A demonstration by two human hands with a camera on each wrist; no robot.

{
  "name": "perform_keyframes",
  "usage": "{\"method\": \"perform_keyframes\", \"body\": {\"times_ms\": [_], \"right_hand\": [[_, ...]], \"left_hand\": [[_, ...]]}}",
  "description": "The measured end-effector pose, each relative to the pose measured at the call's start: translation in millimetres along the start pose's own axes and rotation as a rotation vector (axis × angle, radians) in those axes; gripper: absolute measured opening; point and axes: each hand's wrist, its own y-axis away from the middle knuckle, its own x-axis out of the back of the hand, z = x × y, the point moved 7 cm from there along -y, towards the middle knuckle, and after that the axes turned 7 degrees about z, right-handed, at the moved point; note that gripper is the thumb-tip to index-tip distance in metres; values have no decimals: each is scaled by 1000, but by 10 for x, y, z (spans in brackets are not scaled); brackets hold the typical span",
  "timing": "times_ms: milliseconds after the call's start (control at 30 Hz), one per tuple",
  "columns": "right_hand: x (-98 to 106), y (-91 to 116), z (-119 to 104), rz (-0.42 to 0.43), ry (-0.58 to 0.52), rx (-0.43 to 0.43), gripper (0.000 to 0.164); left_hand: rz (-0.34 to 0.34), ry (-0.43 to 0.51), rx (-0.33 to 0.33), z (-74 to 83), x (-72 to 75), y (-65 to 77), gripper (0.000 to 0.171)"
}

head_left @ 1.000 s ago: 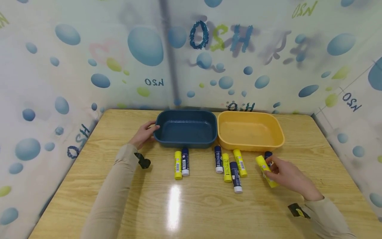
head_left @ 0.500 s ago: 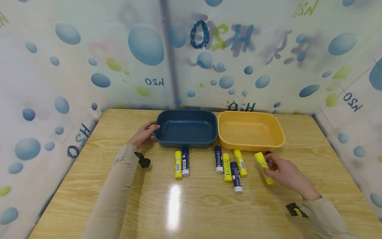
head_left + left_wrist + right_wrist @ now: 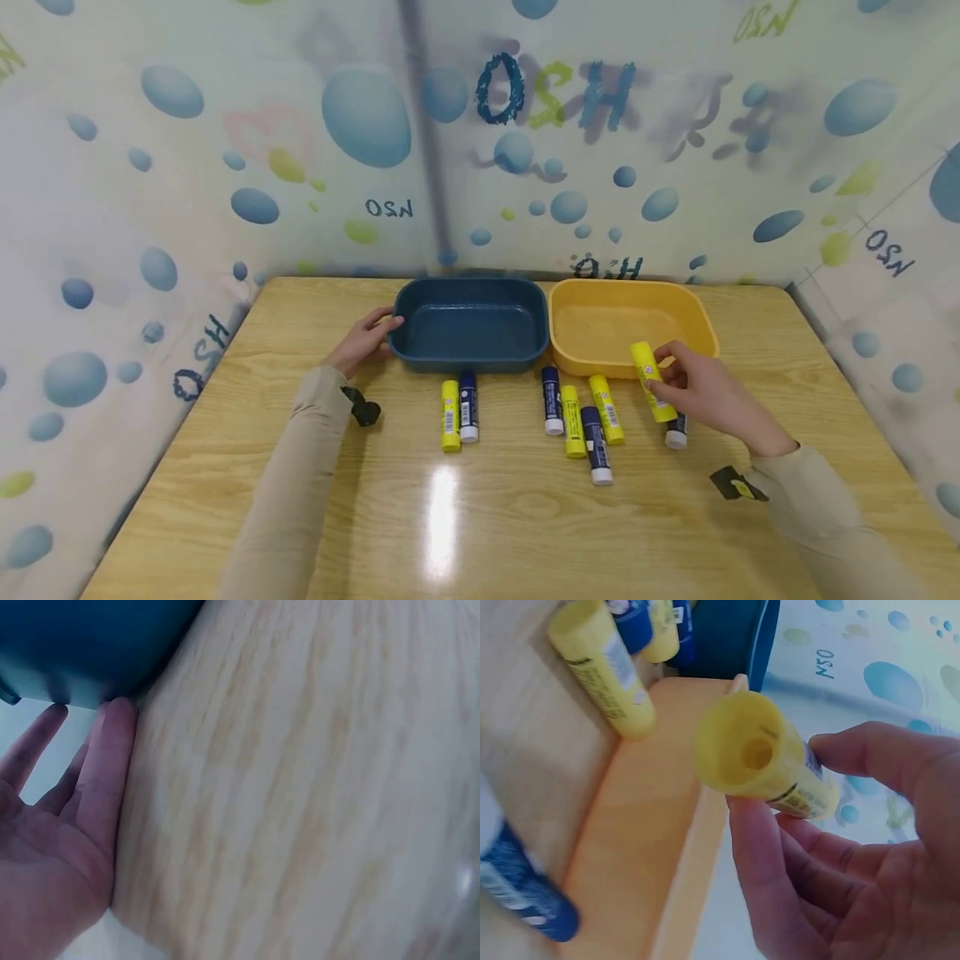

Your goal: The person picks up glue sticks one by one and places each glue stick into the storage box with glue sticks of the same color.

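Note:
My right hand (image 3: 708, 392) pinches a yellow glue stick (image 3: 653, 382) between thumb and fingers, lifted at the front rim of the yellow bin (image 3: 637, 368). In the right wrist view, this glue stick (image 3: 739, 742) shows its hollow round end. Under the hand, a dark blue glue stick (image 3: 677, 433) with a white end lies on the table, partly hidden. At the left, my left hand (image 3: 363, 342) touches the side of the dark blue bin (image 3: 468, 364). Its fingers (image 3: 105, 772) look nearly straight against the bin's outer wall in the left wrist view.
In front of the bins lie several more glue sticks, among them a yellow one (image 3: 450, 417) and a blue one (image 3: 468, 408) as a pair, and a mixed group with a blue one (image 3: 597, 446). The wooden table (image 3: 525, 533) meets a patterned wall behind.
My right hand has lifted the yellow glue stick off the table and carried it up toward the yellow bin, uncovering more of the blue glue stick. The left hand stays at the blue bin.

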Motion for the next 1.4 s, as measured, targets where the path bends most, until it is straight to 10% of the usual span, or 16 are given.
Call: {"method": "perform_keyframes", "body": {"times_ms": [733, 1400], "right_hand": [[34, -914, -367, -142, 55, 15, 37], [-385, -1571, -246, -428, 140, -172, 25]], "left_hand": [[30, 5, -35, 79, -18, 15, 62], [15, 18, -35, -35, 21, -47, 63]]}}
